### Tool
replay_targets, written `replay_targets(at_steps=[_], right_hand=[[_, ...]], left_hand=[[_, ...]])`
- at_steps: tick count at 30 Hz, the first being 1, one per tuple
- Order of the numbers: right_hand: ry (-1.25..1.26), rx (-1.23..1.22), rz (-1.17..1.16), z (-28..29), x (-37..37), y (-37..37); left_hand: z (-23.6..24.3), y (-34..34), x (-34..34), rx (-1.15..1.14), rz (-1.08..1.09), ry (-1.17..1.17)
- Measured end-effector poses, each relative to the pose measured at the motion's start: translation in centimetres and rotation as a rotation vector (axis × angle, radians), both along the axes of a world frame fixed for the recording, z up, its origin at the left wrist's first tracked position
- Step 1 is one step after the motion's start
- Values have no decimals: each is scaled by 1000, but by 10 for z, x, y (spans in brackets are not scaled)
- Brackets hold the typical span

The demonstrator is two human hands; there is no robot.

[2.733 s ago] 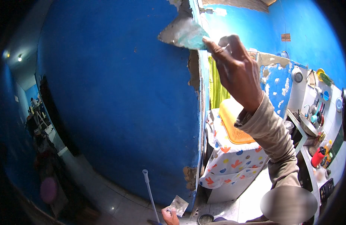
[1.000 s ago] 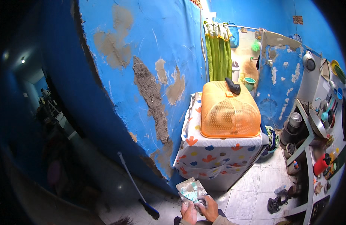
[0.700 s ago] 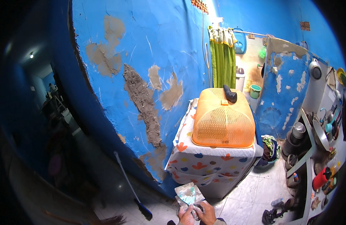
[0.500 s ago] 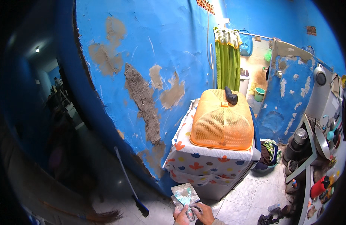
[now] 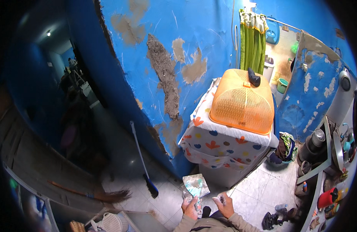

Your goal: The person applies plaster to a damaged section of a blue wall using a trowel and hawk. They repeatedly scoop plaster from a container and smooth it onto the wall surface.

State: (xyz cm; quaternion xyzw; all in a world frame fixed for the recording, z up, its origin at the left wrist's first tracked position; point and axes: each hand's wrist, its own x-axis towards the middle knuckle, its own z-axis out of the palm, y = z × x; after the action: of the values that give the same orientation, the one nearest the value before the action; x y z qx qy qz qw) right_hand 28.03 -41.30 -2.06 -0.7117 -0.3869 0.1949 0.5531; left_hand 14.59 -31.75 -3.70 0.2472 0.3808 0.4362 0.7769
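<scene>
Low in the head view, my left hand is closed around a putty knife smeared with mint-green. Behind the knife, and gripped along with it, lies a flat greyish square plate; how the two overlap below is hard to make out. My right hand is beside it, apart from the tool, with its fingers curled together. A dark spot shows between those fingers, too small to name. Ahead is a blue wall with a long rough grey patch and smoother beige patches.
An orange mesh food cover sits on a cloth-draped cabinet. A long-handled brush leans at the wall; a broom lies left. Cookware crowds the right-hand rack. Laundry fills a basin beyond the cabinet.
My right hand has come away from the putty knife and plate and moved right. The left still holds them. The whole view has shifted, showing more of the floor and my lap.
</scene>
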Motion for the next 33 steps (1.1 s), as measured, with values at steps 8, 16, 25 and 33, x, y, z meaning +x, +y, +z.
replay_targets(at_steps=[8,16,25,33], right_hand=[[76,-171,-43,-29,-4,-67],[21,-352,40,-56,12,-104],[-76,-181,92,-78,111,-148],[-147,-391,179,-92,217,-189]], left_hand=[[-29,-34,-28,-85,-82,13],[-27,-64,-12,-78,-60,71],[-41,-113,71,-118,13,-7],[-58,-174,140,-151,76,-73]])
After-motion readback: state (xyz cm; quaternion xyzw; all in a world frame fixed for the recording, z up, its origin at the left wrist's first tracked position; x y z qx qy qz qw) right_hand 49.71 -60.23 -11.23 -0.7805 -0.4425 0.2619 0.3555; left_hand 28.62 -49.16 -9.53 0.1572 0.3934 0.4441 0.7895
